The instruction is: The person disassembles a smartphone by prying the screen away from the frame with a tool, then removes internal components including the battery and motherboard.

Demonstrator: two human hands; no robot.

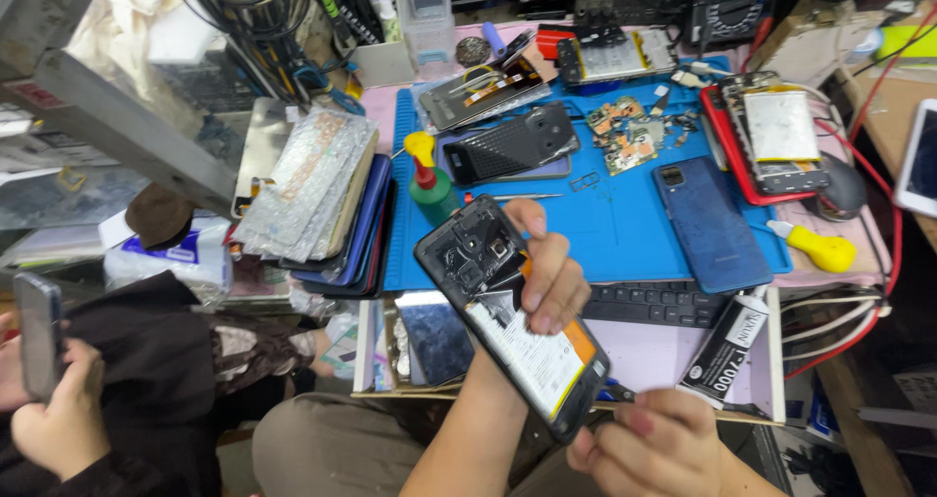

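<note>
Off the desk's [839, 263] left edge, another person's hand [59, 414] with a phone [37, 333]. Near the blue mat's [605, 233] left edge, a stack of cases [327, 199] and a green bottle [429, 186]. Below the front edge, an opened phone [512, 316], back off and battery showing, tilted, in the left hand's [547, 272] clenched grip. Right hand [654, 443] at its lower corner, fingers curled, apparently pinching the frame. On the mat's right side, a blue back cover [711, 226]; beyond, a yellow tool [825, 250].
</note>
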